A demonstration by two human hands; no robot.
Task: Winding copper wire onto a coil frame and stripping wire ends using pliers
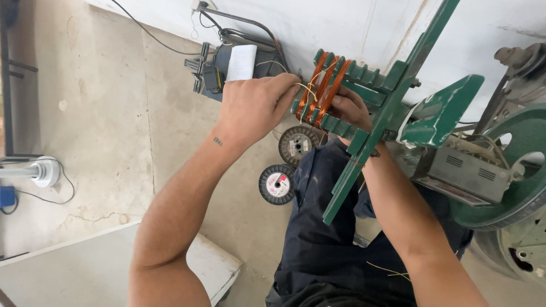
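A: Winding shown: copper coil (322,91) sits on the green stepped former (364,108), long axis running ten to four.

B: I read my left hand (256,108) pinching the coil's yellow tie (307,86) from nine o'clock; my right hand (350,108) clasps the former beneath. Two wire spools (287,165) lie at six.

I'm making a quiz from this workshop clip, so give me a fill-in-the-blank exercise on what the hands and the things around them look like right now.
1. The left hand and right hand both rest on coils of ____-coloured wire.
2. The coils sit in the stepped winding form, which is painted ____.
3. On the floor below the hands lie ____ wire spools.
4. The large wheel at the right edge is ____.

Missing words: copper; green; two; green
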